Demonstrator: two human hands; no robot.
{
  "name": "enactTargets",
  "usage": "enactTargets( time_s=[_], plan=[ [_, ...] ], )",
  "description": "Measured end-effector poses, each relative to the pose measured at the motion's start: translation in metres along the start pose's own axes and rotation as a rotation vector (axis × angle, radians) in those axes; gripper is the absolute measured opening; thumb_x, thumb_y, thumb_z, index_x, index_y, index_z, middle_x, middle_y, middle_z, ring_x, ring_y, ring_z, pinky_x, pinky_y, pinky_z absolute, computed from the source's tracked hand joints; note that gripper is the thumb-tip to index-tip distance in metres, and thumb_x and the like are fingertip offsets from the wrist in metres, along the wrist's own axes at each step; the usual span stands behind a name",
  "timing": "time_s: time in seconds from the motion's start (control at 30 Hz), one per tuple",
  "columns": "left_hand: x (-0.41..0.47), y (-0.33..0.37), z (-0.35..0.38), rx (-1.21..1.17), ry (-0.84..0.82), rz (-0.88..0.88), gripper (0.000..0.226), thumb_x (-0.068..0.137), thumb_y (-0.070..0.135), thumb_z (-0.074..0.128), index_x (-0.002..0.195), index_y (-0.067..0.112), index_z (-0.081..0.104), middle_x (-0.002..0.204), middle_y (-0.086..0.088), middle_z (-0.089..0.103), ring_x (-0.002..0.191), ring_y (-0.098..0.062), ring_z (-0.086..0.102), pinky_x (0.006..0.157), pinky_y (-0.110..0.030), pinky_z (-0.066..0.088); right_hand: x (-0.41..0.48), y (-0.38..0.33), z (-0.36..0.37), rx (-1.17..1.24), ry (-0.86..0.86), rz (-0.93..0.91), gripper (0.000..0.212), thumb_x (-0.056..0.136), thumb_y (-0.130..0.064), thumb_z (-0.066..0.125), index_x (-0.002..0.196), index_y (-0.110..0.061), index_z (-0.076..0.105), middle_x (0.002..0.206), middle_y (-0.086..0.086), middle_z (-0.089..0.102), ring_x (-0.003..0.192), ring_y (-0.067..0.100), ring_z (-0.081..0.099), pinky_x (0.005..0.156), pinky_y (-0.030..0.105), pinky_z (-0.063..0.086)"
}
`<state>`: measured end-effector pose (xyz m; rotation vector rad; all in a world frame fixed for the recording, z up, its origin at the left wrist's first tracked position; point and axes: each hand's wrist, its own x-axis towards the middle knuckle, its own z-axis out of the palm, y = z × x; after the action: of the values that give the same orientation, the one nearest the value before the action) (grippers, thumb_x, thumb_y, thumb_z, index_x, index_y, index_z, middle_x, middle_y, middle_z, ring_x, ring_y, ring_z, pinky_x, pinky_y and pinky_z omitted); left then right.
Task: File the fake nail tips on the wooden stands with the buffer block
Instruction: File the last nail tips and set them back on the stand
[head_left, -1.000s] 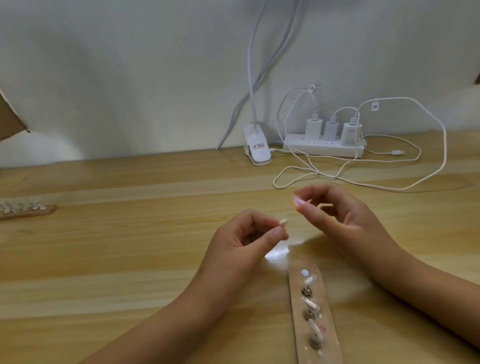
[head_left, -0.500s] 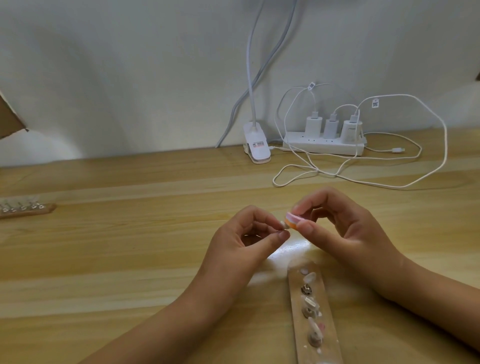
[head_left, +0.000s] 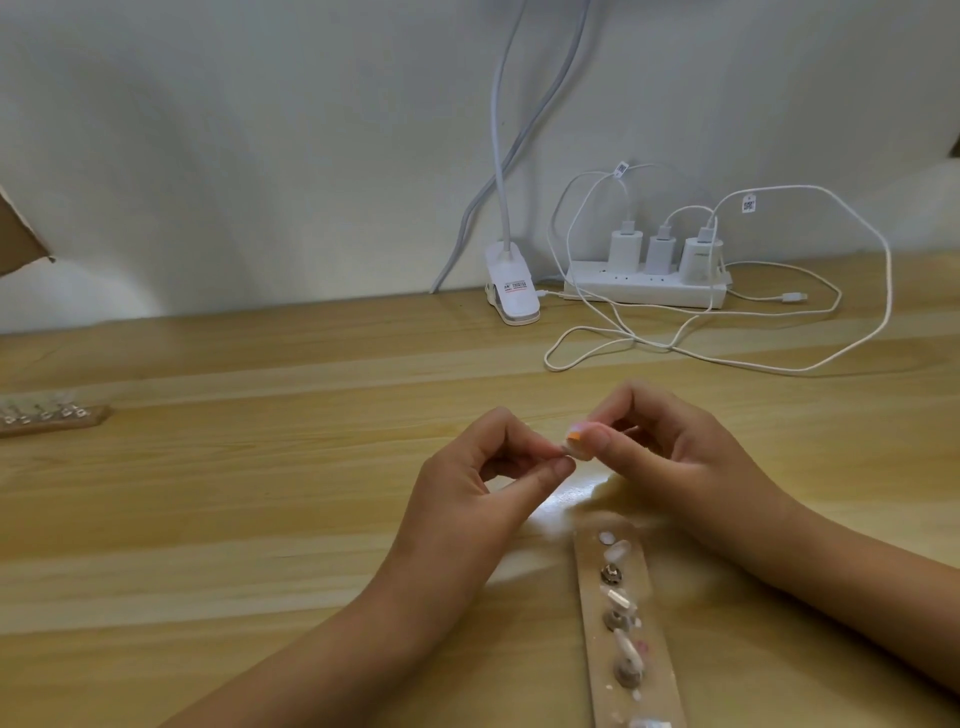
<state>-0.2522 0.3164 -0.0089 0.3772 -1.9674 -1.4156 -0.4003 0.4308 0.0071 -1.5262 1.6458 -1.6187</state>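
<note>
Filing step underway: buffer block on nail tip, held above the bench (head_left: 260, 519).
The left hand (head_left: 483, 480) pinches a loose nail tip (head_left: 567, 448) between thumb and forefinger, and the right hand (head_left: 670, 449) pinches the orange-pink buffer block (head_left: 575, 435) against it. The wooden stand (head_left: 660, 649), with more tips, lies just below both hands. Next, I'd judge, come short light strokes.

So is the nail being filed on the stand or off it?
Off it. The left hand pinches the nail in the air, apart from the stand, and the right hand holds the buffer to it.
</note>
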Motion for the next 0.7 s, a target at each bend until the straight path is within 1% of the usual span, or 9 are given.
enactTargets(
  time_s=[0.1,0.17,0.27,0.37,0.47,0.53,0.57,0.63,0.7],
  plan=[
    [-0.0006,0.0023,0.0002,0.005,-0.001,0.015,0.01,0.08,0.027,0.075,0.078,0.029,0.065,0.084,0.009,0.072,0.086,-0.01,0.067,0.08,-0.02,0.05,0.0004,0.001,-0.0015,-0.017,0.016,-0.023,0.025,0.079,-0.048,0.067,0.085,-0.024,0.064,0.087,0.004,0.069,0.082,0.022,0.063,0.076,0.022,0.05],
    [-0.0016,0.0035,0.0004,0.0,0.001,0.012,0.01,0.08,0.027,0.075,0.078,0.027,0.065,0.084,0.009,0.072,0.086,-0.009,0.067,0.079,-0.018,0.05,-0.0004,0.002,-0.0014,0.003,-0.001,0.014,0.028,0.078,-0.052,0.067,0.083,-0.024,0.063,0.086,0.006,0.069,0.083,0.024,0.063,0.077,0.024,0.048],
    [-0.0016,0.005,0.0001,-0.002,0.004,0.011,0.013,0.082,0.022,0.076,0.078,0.027,0.065,0.086,0.008,0.073,0.087,-0.011,0.067,0.082,-0.02,0.051,-0.0006,0.0026,-0.0024,-0.002,0.02,-0.019,0.026,0.08,-0.049,0.067,0.083,-0.023,0.063,0.084,0.003,0.068,0.081,0.023,0.062,0.076,0.024,0.05],
    [-0.0023,0.0055,0.0003,-0.014,0.008,0.001,0.013,0.083,0.02,0.076,0.079,0.024,0.065,0.085,0.007,0.073,0.087,-0.011,0.068,0.082,-0.019,0.051,-0.0009,0.0032,-0.0021,0.013,-0.022,0.027,0.029,0.08,-0.051,0.065,0.084,-0.022,0.063,0.085,0.003,0.07,0.083,0.021,0.065,0.078,0.028,0.05],
    [-0.0022,0.0061,0.0004,-0.015,0.008,0.007,0.012,0.082,0.022,0.076,0.078,0.025,0.065,0.086,0.007,0.073,0.088,-0.013,0.068,0.083,-0.021,0.052,-0.0002,0.0025,-0.0027,0.023,-0.003,-0.001,0.026,0.081,-0.047,0.066,0.084,-0.022,0.063,0.084,0.002,0.069,0.079,0.015,0.063,0.076,0.021,0.048],
    [-0.0024,0.0053,0.0,-0.016,0.009,0.004,0.013,0.083,0.02,0.075,0.078,0.026,0.065,0.086,0.007,0.073,0.089,-0.013,0.068,0.083,-0.02,0.052,-0.0005,0.003,-0.002,0.021,-0.019,0.013,0.027,0.081,-0.049,0.066,0.084,-0.023,0.063,0.086,0.004,0.069,0.082,0.019,0.065,0.079,0.027,0.051],
    [-0.0022,0.0045,-0.0003,-0.016,0.009,0.001,0.013,0.083,0.021,0.075,0.078,0.026,0.065,0.087,0.007,0.073,0.089,-0.013,0.068,0.083,-0.02,0.052,-0.0006,0.0036,-0.0022,0.016,-0.015,0.006,0.027,0.08,-0.049,0.066,0.084,-0.022,0.063,0.086,0.005,0.069,0.082,0.02,0.064,0.078,0.028,0.051],
    [-0.0016,0.0039,-0.0003,-0.01,0.009,0.001,0.011,0.081,0.024,0.075,0.078,0.028,0.065,0.088,0.007,0.073,0.089,-0.012,0.068,0.083,-0.021,0.052,-0.0001,0.0037,-0.0029,0.005,0.004,-0.02,0.027,0.08,-0.047,0.068,0.084,-0.02,0.063,0.083,0.006,0.066,0.076,0.018,0.06,0.073,0.022,0.048],
    [-0.0012,0.0029,0.0004,-0.015,0.02,-0.013,0.01,0.079,0.027,0.074,0.077,0.029,0.065,0.088,0.007,0.073,0.089,-0.012,0.068,0.082,-0.023,0.052,-0.0008,0.0037,-0.0028,-0.002,0.006,-0.012,0.028,0.079,-0.048,0.068,0.084,-0.021,0.063,0.084,0.006,0.065,0.078,0.022,0.06,0.073,0.023,0.048]
  ],
)
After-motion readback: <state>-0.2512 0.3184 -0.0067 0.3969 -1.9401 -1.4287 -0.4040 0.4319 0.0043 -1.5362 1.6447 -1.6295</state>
